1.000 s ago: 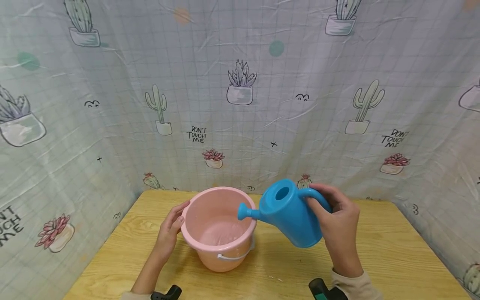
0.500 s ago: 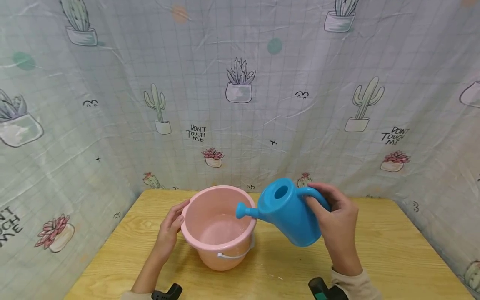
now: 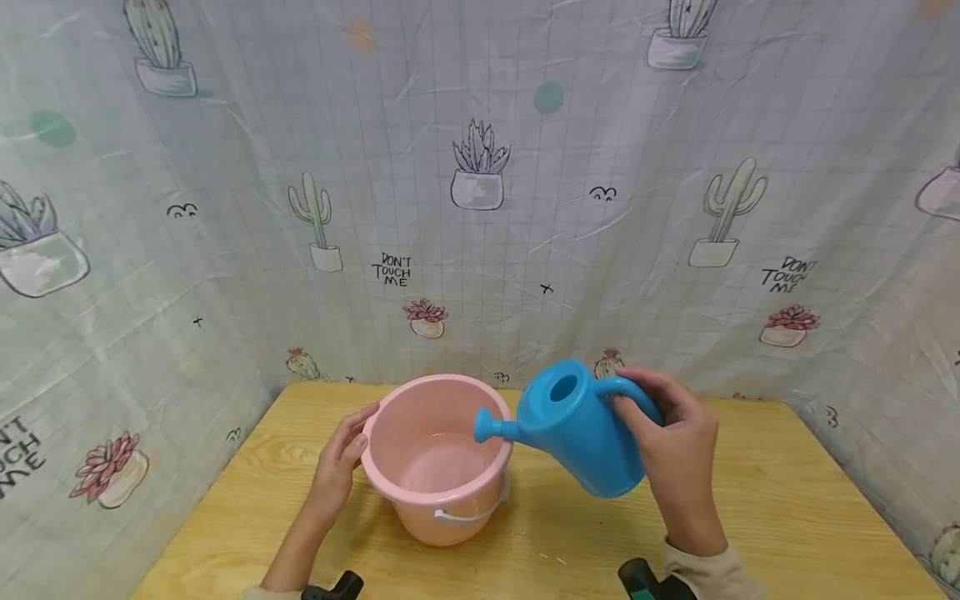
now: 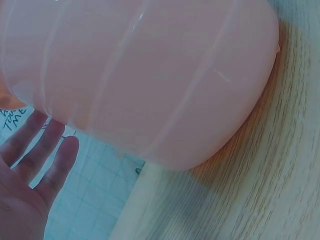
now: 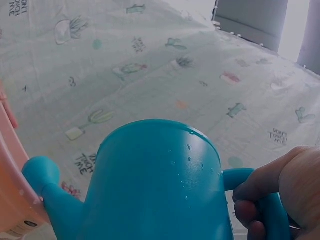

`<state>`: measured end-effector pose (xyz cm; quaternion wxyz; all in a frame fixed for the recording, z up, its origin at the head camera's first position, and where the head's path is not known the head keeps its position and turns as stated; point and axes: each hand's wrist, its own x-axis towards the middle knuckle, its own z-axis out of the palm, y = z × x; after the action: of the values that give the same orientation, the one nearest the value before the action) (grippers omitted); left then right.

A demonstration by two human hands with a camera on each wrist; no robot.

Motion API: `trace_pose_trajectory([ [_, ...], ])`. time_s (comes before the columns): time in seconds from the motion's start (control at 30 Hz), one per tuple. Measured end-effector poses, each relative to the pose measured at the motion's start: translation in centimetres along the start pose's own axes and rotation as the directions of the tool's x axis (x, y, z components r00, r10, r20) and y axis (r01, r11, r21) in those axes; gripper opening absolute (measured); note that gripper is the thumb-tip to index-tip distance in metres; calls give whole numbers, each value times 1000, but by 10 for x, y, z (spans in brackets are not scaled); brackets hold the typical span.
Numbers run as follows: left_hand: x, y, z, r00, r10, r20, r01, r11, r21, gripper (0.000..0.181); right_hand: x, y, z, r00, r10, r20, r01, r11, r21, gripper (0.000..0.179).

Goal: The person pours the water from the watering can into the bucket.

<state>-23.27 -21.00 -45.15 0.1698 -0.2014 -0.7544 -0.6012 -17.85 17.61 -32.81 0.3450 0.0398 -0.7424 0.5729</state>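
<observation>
- The pink bucket [image 3: 420, 518] stands mouth up, its outside touching the left fingers [image 3: 351, 423], its thin white bail [image 3: 472, 517] hanging well apart from them.
- The blue watering can [image 3: 588, 437] tips away from the right fingers [image 3: 660, 383], which curl round its handle [image 3: 617, 384]; droplets [image 5: 189, 159] dot its body, its spout [image 3: 491, 426] reaching over the bucket's rim.

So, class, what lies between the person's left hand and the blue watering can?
The pink bucket lies between the left hand, which touches its side, and the blue watering can. The head view shows this.
</observation>
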Motion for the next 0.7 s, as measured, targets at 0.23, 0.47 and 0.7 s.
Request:
trace_pose_trajectory([
  [0.23,4,-2,0,1000,27,13,-27,999,-22,43,0,1,-2,1000,7,-10,-7,1000,5,27],
  [0.47,3,-6,1,1000,15,25,-15,1000,-6,43,0,2,-4,1000,-4,-16,4,1000,16,27],
  [0.7,1,-4,-2,999,34,34,-34,999,17,43,1,2,-1,1000,-24,-6,24,999,47,26],
])
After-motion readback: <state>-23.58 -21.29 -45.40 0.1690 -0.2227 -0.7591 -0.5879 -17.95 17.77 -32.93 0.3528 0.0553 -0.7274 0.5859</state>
